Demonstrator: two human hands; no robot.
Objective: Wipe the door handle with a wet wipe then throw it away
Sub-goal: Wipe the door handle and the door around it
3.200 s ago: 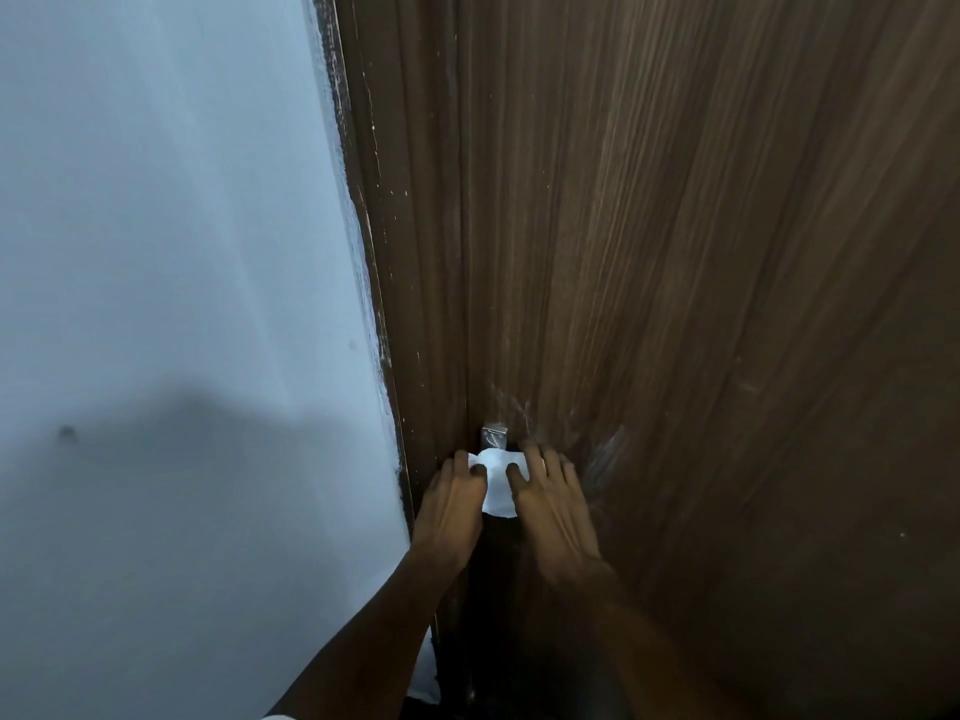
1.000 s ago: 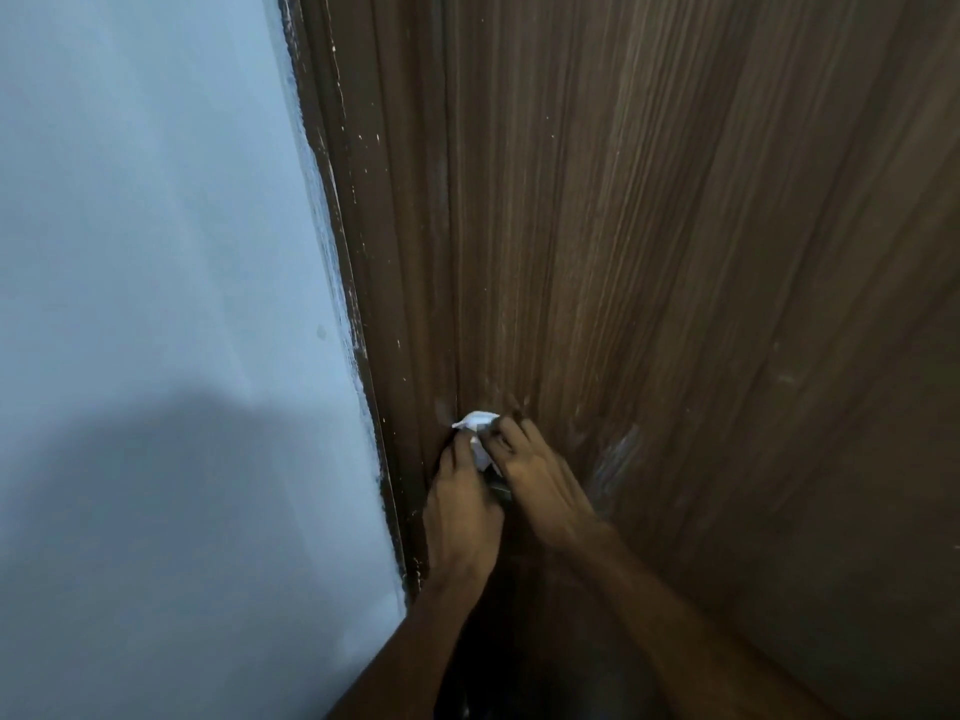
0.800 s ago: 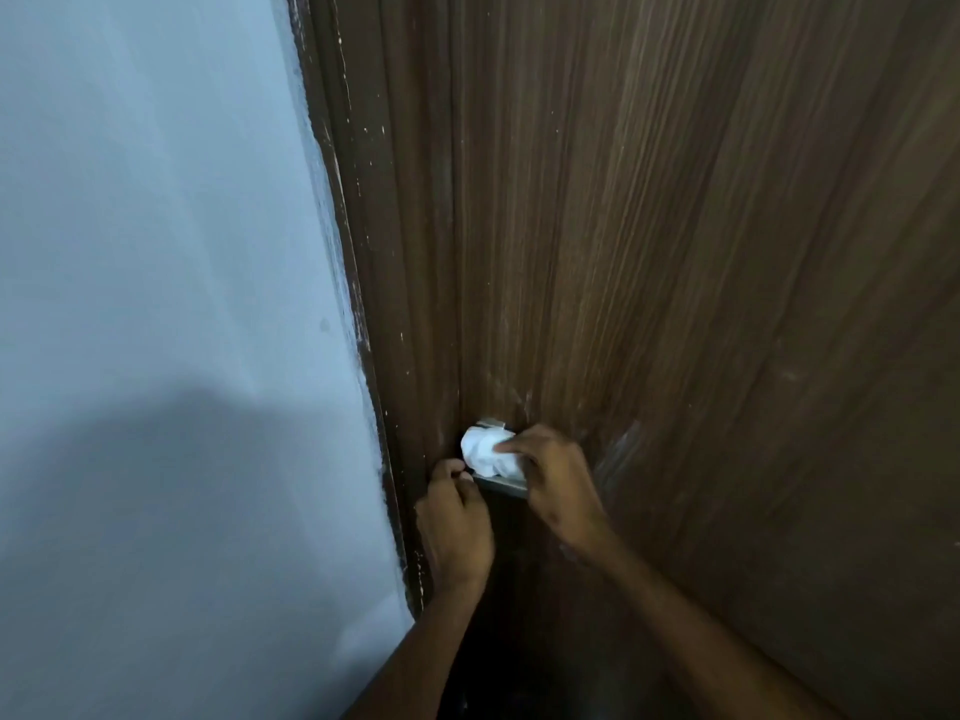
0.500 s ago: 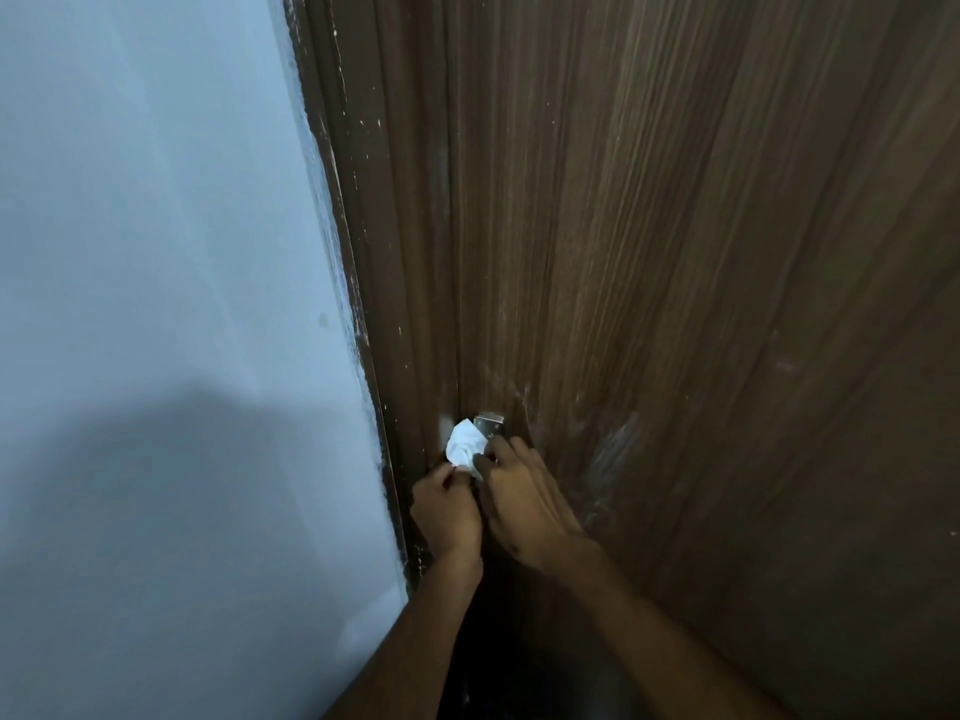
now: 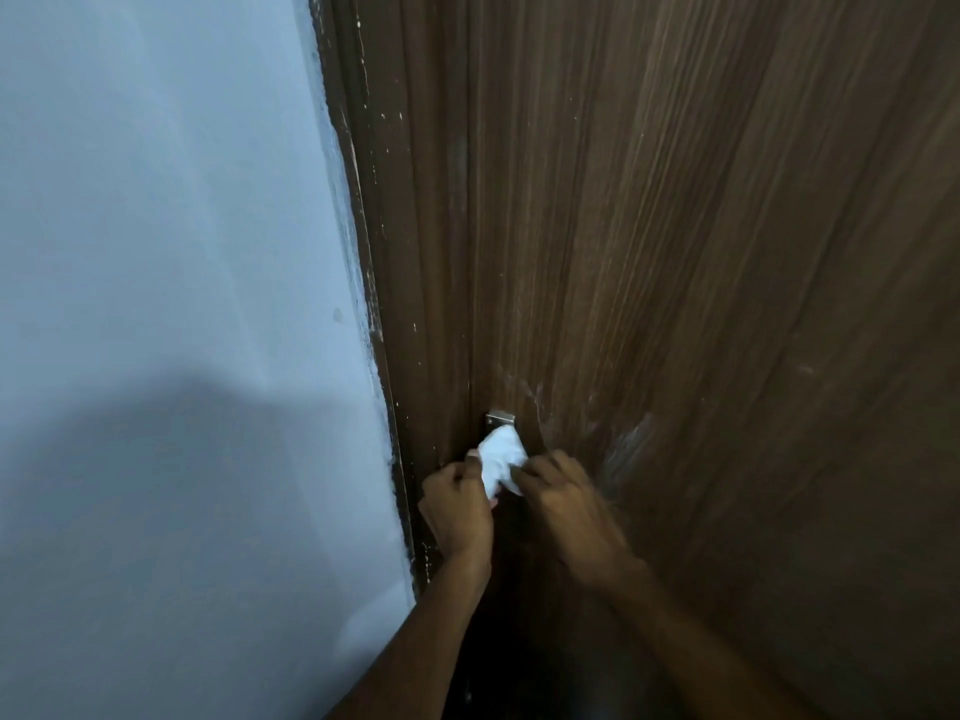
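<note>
head view: only one camera here, looking down along a door
door: dark brown wood grain, fills the right side, pale scuffs and smears near the handle
door frame: same brown, flecked with white paint along the edge
wall: pale blue-white, left side, big soft shadow across the lower part
door handle: just a small silver metal bit showing right above the wipe, rest hidden under wipe and hands
wet wipe: white, bunched up, sitting on the handle directly below that metal bit, squeezed between both hands
left hand: curled into a loose fist, thumb tip touching the wipe's left edge, pinching the wipe's lower left side
right hand: a bit motion-blurred, fingers bent and pressed together onto the wipe's right side, gripping it against the handle
forearms: both bare, coming up from the bottom edge, left one close to the frame, right one angled in from lower right
below the hands: dark, can't make out anything there
</note>
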